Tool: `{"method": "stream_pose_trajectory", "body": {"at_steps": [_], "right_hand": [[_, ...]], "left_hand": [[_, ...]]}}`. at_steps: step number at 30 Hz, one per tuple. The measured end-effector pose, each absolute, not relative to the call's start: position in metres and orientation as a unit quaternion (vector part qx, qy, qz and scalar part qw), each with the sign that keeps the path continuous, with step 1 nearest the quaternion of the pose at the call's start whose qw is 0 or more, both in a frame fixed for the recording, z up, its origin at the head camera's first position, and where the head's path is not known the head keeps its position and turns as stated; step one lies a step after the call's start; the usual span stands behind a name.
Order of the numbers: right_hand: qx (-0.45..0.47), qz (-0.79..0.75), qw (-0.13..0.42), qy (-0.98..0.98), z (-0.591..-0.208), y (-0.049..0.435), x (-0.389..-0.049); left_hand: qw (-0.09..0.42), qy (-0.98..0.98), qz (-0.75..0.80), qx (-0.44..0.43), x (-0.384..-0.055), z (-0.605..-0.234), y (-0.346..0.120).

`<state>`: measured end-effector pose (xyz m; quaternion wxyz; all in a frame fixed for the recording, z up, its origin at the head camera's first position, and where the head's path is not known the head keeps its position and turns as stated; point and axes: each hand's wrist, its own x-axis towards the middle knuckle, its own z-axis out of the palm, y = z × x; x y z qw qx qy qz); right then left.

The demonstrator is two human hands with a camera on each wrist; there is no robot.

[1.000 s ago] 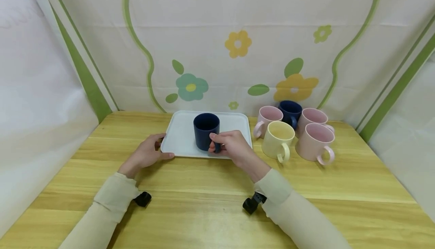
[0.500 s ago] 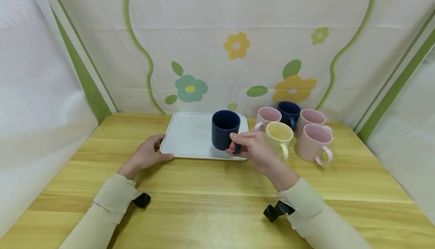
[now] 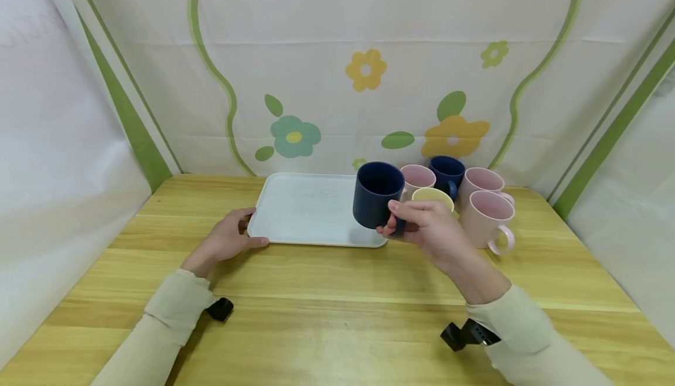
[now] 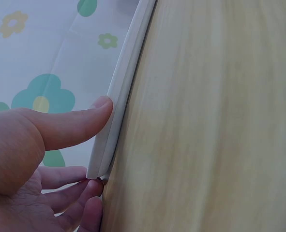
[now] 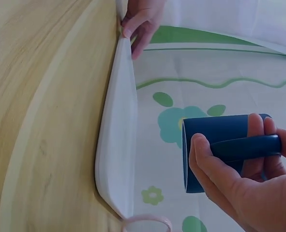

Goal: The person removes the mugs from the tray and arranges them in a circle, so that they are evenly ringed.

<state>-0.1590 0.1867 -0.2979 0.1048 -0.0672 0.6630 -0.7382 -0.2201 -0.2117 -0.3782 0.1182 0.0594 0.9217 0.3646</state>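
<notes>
My right hand (image 3: 435, 231) holds a dark blue mug (image 3: 371, 201) by its handle. The mug is raised over the right end of a white rectangular tray (image 3: 300, 213), its open top upward. In the right wrist view, the thumb and fingers wrap the handle (image 5: 244, 147). My left hand (image 3: 227, 236) grips the tray's near left corner. The left wrist view has its thumb (image 4: 80, 126) on the front rim and its fingertips beneath the corner. My right hand overlaps a yellow mug (image 3: 432, 196), hiding most of its body.
Behind the yellow mug stand a pink mug (image 3: 419, 175) and another dark blue mug (image 3: 447, 169). Two more pink mugs are to the right, one at the back (image 3: 482, 181) and one in front (image 3: 487, 222). A flowered curtain (image 3: 327, 81) rises behind the wooden table (image 3: 316, 304).
My right hand has lifted the dark blue mug off the middle of the tray and carried it rightward toward the other mugs. My left hand stays at the tray's corner.
</notes>
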Motion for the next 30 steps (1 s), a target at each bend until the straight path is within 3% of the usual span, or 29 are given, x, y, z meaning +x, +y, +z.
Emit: {"method": "stream_pose_trajectory", "body": {"at_steps": [17, 30], "right_hand": [[-0.12, -0.761, 0.07, 0.634, -0.282, 0.255, -0.128], [-0.1, -0.799, 0.069, 0.588, -0.293, 0.315, -0.11]], "left_hand": [[0.118, 0.919, 0.37, 0.064, -0.222, -0.38, -0.211], [0.118, 0.919, 0.371, 0.055, -0.222, -0.381, -0.211]]}}
